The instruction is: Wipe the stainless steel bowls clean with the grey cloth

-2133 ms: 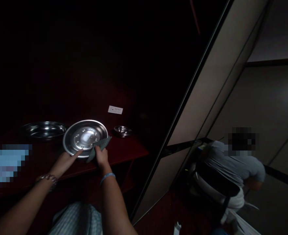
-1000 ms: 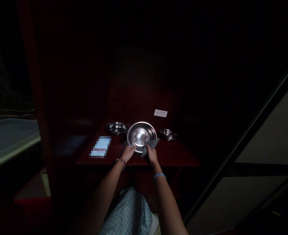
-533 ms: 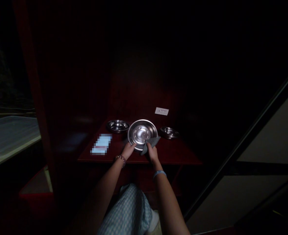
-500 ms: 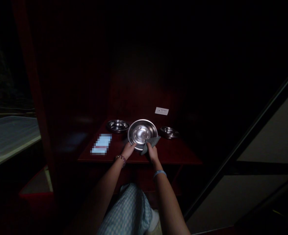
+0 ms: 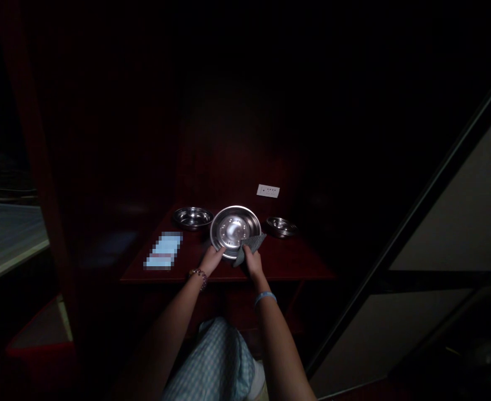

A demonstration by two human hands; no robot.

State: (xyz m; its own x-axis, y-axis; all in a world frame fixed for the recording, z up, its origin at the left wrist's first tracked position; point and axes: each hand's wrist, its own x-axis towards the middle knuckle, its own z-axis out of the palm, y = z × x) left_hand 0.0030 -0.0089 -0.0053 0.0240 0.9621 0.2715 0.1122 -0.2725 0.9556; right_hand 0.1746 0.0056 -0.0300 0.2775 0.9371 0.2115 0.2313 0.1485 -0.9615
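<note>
A shiny steel bowl [image 5: 233,229] is tilted toward me above the dark red shelf [image 5: 295,262]. My left hand [image 5: 213,259] is closed on its lower left rim, thumb on the inner side. In my right hand [image 5: 252,260] a grey cloth [image 5: 251,243] is pinched over the lower right rim, part of it lying inside the bowl. The fingers behind the bowl are hidden. Left of the bowl stands another steel bowl [image 5: 193,218], and to the right sits a small stack of steel bowls [image 5: 281,226].
A blurred-out bright rectangle [image 5: 164,250] lies on the shelf's left part. On the back wall is a white socket plate [image 5: 268,191]. A ledge with a clear plastic lid [image 5: 9,234] is at far left, above a red-rimmed container [image 5: 40,340]. Pale panels [image 5: 429,328] stand at right.
The whole scene has shifted slightly left as the head view turned. Both hands keep their hold on the bowl and cloth, with little other movement.
</note>
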